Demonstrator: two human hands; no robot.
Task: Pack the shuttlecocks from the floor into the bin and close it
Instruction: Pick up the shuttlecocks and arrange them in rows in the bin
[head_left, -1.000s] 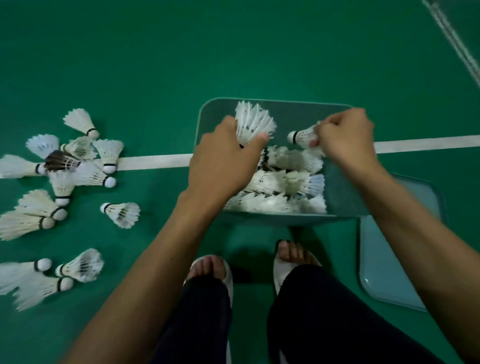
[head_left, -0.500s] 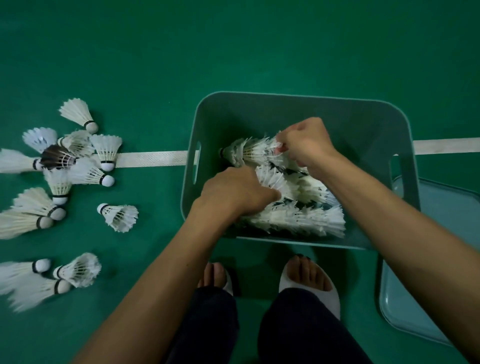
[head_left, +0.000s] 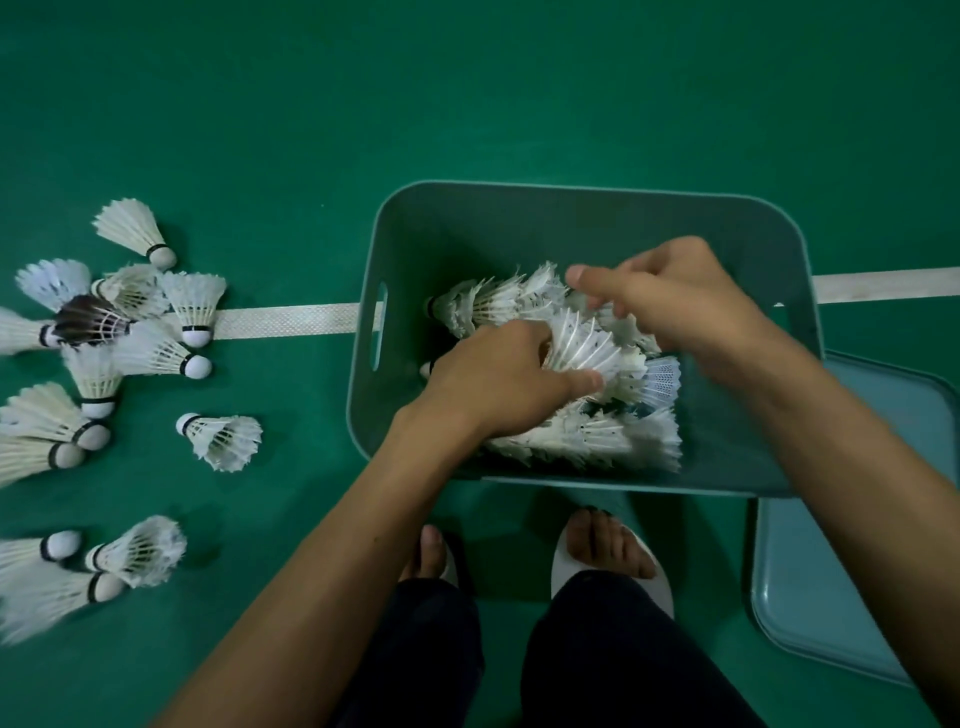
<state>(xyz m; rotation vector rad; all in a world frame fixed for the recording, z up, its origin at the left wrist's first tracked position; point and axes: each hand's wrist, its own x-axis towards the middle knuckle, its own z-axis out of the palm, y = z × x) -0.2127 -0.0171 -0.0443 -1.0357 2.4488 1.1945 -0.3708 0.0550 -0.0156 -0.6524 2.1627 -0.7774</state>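
Head view, looking down. White feather shuttlecocks (head_left: 582, 441) with cork bases lie on their sides in nested rows in the bottom of the teal rectangular plastic bin (head_left: 467, 228), which stands near frame centre on the green court floor (head_left: 467, 78).

Left hand (head_left: 498, 384): fingers curled round the base of a single shuttlecock (head_left: 587, 348), thumb out beneath its skirt, over the middle row.

Right hand (head_left: 670, 296): fingers bent down onto the row toward 12 o'clock. Blur prevents confirming whether anything is pinched.

At 9 o'clock of the bin, well apart from it, a dozen or more loose shuttlecocks (head_left: 223, 441) lie scattered around the white court line (head_left: 291, 321); one is dark-feathered.

The pale teal flat lid (head_left: 852, 571) lies on the floor at 4 o'clock, just beside the bin's corner.

Assessment: packing is judged roughly half done. The floor batch is outstanding and the lid is not yet fitted.
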